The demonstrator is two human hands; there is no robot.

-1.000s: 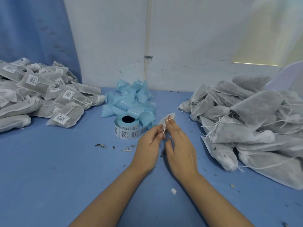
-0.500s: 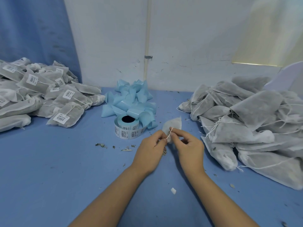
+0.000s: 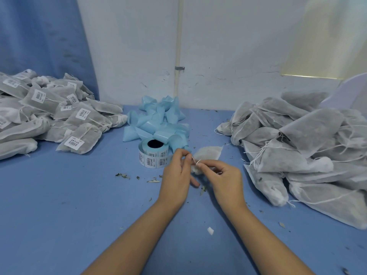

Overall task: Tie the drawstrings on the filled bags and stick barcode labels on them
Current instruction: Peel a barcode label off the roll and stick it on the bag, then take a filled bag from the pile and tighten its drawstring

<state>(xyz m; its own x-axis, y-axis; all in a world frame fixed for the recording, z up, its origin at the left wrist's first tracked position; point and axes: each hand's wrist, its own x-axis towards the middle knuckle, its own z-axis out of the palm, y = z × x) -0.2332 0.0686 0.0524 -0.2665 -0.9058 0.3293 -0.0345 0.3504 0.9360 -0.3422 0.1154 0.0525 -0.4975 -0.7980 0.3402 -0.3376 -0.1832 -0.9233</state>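
Currently, in the head view, one small bag is held just above the table, in front of the label roll and between two heaps. Its white drawstring is pinched at the neck by both hands. The left hand is closed on it with thumb and forefinger. The right hand is curled on it and on the gathered neck, and the two sets of fingertips are almost touching. Much of the bag is hidden behind the hands; only its pale upper part is seen beyond them

Compared with a second ago, the right hand's fingers, then stretched out, have been curled in. Both hands have been lowered toward the table, and more of the bag has been tipped out to the right. A knot is judged to be in the course of being drawn tight, though the knot itself is too small to be made out. No label is seen on this bag, so sticking is taken as not yet done

Labelled bags are heaped on the left, and unlabelled bags with loose strings on the right. Blue backing strips are piled behind the roll
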